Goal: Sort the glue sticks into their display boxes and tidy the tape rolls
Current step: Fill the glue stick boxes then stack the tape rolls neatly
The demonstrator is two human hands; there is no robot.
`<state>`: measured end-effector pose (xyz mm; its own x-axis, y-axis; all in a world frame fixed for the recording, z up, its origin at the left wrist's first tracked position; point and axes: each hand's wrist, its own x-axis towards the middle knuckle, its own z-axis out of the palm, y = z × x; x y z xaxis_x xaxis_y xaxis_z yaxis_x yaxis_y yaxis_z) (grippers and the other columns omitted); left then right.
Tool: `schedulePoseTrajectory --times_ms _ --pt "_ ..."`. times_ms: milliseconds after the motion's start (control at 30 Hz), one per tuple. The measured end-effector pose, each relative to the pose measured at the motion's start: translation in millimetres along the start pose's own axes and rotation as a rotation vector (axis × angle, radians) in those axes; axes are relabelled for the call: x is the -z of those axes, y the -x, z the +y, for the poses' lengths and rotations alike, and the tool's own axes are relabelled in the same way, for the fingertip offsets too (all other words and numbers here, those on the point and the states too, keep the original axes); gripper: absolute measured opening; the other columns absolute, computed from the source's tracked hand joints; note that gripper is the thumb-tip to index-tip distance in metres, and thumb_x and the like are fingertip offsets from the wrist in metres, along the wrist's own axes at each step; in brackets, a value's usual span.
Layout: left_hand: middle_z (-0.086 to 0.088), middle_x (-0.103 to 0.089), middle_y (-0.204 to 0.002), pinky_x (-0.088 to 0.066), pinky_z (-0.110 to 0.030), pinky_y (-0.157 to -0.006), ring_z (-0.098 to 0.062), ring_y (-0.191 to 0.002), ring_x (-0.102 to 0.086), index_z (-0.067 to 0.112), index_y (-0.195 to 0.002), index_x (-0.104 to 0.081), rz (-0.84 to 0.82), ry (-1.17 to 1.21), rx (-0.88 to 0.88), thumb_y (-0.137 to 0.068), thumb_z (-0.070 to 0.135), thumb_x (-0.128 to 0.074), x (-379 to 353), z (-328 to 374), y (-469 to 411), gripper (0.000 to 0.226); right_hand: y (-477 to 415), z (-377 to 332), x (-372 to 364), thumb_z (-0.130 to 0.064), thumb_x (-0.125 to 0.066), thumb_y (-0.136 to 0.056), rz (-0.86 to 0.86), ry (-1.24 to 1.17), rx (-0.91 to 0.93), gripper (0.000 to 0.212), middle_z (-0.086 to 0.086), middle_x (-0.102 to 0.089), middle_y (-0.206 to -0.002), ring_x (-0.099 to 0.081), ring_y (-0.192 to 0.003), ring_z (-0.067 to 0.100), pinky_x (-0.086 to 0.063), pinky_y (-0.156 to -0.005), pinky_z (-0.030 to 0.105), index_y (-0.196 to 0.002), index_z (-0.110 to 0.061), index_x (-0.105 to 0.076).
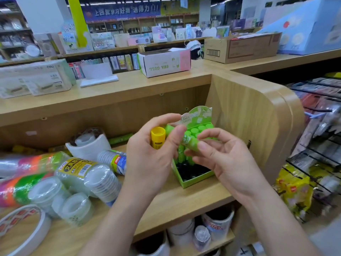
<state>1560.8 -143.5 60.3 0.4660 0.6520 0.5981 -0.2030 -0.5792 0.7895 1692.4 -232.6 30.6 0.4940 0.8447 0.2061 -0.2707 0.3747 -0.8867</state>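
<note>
My left hand (149,156) holds a yellow glue stick (158,137) upright and, between thumb and fingers, the upper end of a green glue stick (190,142). My right hand (225,159) pinches the lower end of that green stick. Both hands hover above the green display box (195,179), which stands on the wooden shelf and holds several green sticks at its back; dark slots show at its front. Clear tape rolls (77,209) and wrapped tape stacks (103,182) lie at the left of the shelf.
A white tape ring (24,228) lies at the shelf's front left, with colourful wrapped rolls (20,183) behind it. A wooden side panel (249,115) closes the shelf on the right. A wire rack (317,159) of packets stands beyond. More rolls sit on the lower shelf (203,235).
</note>
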Motion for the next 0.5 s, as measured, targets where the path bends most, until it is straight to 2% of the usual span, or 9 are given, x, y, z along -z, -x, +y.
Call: schedulePoseTrajectory --times_ms 67,133,167,200,233,300,400,500 --pt "-0.003 -0.069 -0.074 -0.045 -0.023 -0.048 -0.015 -0.049 -0.057 0.024 -0.096 -0.061 0.034 -0.050 -0.007 -0.080 0.024 -0.073 0 0 -4 0.020 -3 2 4 -0.012 -0.070 -0.079 0.027 0.229 0.044 0.017 0.006 -0.074 -0.088 -0.070 -0.084 0.023 -0.056 -0.066 0.027 -0.096 -0.012 -0.065" --pt "0.004 -0.071 -0.075 -0.050 -0.030 -0.049 -0.018 -0.050 -0.060 0.022 -0.089 -0.058 0.056 -0.125 0.011 -0.073 0.027 -0.078 1 -4 -10 0.026 -10 5 18 -0.013 -0.069 -0.086 0.131 0.783 0.245 0.015 -0.008 -0.071 -0.091 -0.065 -0.090 0.012 -0.054 -0.074 0.028 -0.099 -0.021 -0.068" --pt "0.005 -0.071 -0.075 -0.053 -0.035 -0.051 -0.020 -0.052 -0.061 0.021 -0.086 -0.060 0.055 -0.144 0.032 -0.070 0.028 -0.080 1 -8 -12 0.026 -14 6 25 -0.013 -0.067 -0.088 0.160 1.057 0.370 0.018 -0.012 -0.069 -0.098 -0.060 -0.095 0.010 -0.051 -0.080 0.029 -0.103 -0.023 -0.068" --pt "0.003 -0.071 -0.074 -0.055 -0.040 -0.054 -0.023 -0.054 -0.062 0.021 -0.083 -0.063 0.045 -0.161 0.054 -0.068 0.029 -0.082 1 -13 -14 0.025 -17 7 30 -0.011 -0.065 -0.088 0.161 1.228 0.477 0.022 -0.011 -0.066 -0.106 -0.055 -0.101 0.011 -0.047 -0.086 0.029 -0.107 -0.023 -0.068" --pt "0.002 -0.071 -0.072 -0.055 -0.042 -0.056 -0.024 -0.056 -0.063 0.022 -0.081 -0.066 0.029 -0.196 0.069 -0.067 0.031 -0.083 0 -18 -15 0.024 -20 8 33 -0.009 -0.063 -0.088 0.137 1.311 0.538 0.026 -0.008 -0.064 -0.112 -0.051 -0.105 0.013 -0.042 -0.092 0.028 -0.111 -0.020 -0.068" --pt "0.003 -0.068 -0.068 -0.053 -0.034 -0.058 -0.021 -0.058 -0.060 0.025 -0.077 -0.069 -0.014 -0.295 0.075 -0.065 0.031 -0.085 -5 -27 -15 0.021 -24 13 34 -0.006 -0.062 -0.088 0.076 1.371 0.571 0.029 -0.002 -0.062 -0.118 -0.047 -0.112 0.017 -0.036 -0.098 0.026 -0.115 -0.016 -0.068" --pt "0.010 -0.060 -0.062 -0.042 -0.018 -0.057 -0.003 -0.056 -0.050 0.023 -0.078 -0.071 -0.051 -0.351 0.052 -0.064 0.026 -0.087 -10 -34 -13 0.021 -25 19 33 -0.005 -0.060 -0.088 0.043 1.410 0.569 0.031 0.001 -0.062 -0.120 -0.049 -0.115 0.021 -0.045 -0.097 0.039 -0.117 -0.013 -0.068" --pt "0.011 -0.062 -0.076 -0.043 -0.015 -0.064 -0.001 -0.069 -0.055 0.022 -0.081 -0.072 -0.058 -0.434 -0.026 -0.064 0.026 -0.087 -10 -41 -14 0.023 -24 20 33 -0.006 -0.058 -0.088 0.034 1.412 0.558 0.032 0.001 -0.061 -0.120 -0.049 -0.116 0.022 -0.049 -0.092 0.046 -0.119 -0.013 -0.067"
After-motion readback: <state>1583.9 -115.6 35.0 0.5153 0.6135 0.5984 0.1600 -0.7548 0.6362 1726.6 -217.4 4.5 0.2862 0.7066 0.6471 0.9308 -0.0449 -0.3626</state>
